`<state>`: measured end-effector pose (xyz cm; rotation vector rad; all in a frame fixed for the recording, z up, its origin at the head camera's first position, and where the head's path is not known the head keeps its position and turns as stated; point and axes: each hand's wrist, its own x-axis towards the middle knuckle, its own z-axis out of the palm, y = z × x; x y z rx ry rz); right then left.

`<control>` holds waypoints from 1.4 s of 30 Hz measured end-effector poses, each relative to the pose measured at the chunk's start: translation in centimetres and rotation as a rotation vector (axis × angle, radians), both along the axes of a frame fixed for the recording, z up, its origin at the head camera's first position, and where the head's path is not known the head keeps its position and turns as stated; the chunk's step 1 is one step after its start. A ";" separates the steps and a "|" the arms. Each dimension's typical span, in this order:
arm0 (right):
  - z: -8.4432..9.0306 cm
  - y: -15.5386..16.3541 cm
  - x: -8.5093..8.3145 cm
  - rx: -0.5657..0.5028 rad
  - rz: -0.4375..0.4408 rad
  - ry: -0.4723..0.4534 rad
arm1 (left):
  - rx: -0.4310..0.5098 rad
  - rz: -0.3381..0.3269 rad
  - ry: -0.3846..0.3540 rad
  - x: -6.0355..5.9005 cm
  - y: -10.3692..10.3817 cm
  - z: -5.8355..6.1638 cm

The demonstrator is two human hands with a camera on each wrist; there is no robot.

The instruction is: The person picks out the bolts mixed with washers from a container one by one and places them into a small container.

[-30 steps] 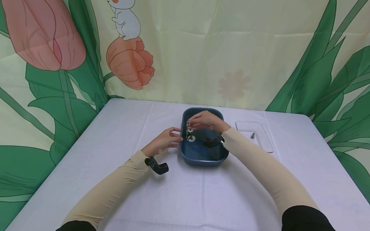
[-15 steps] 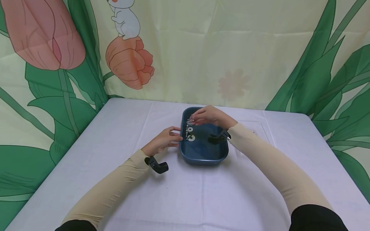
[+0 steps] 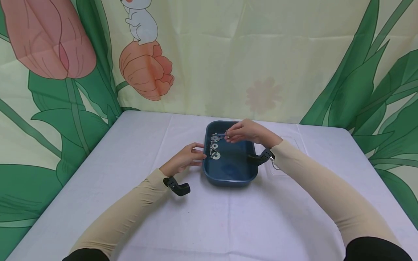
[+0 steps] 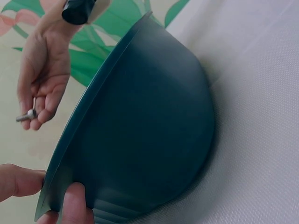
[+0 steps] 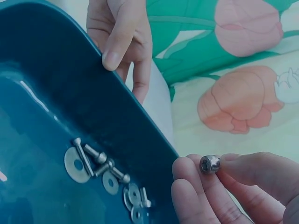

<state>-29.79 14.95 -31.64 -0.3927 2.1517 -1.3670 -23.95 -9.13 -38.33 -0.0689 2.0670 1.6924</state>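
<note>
In the head view, the left hand (image 3: 185,158) rests at nine o'clock of the dark blue oval plastic tray (image 3: 230,176), fingertips curled onto its rim, while the right hand (image 3: 249,132) hovers over the tray's far edge pinching a small silver socket-head bolt (image 3: 226,135); loose silver washers and screws (image 3: 214,146) lie along the tray's left inner side. From the left wrist, thumb and finger clamp the tray's rim at seven o'clock, and the right hand holds the bolt at nine o'clock. From the right wrist, the bolt (image 5: 210,164) sits pinched between fingertips at four o'clock, hardware at six.
</note>
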 end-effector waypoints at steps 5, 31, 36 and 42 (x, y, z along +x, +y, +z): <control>0.3 1.6 0.3 0.018 -0.010 0.002 | -0.001 -0.004 0.004 0.0 0.0 -0.1; 2.8 9.4 1.9 -0.021 -0.113 -0.018 | 0.006 -0.001 0.015 0.0 0.1 -0.1; 2.9 10.7 2.1 0.002 -0.132 -0.013 | 0.004 0.007 0.004 -0.1 0.1 -0.2; 2.7 12.2 2.0 0.024 -0.155 -0.023 | 0.009 0.000 0.008 -0.1 0.1 -0.3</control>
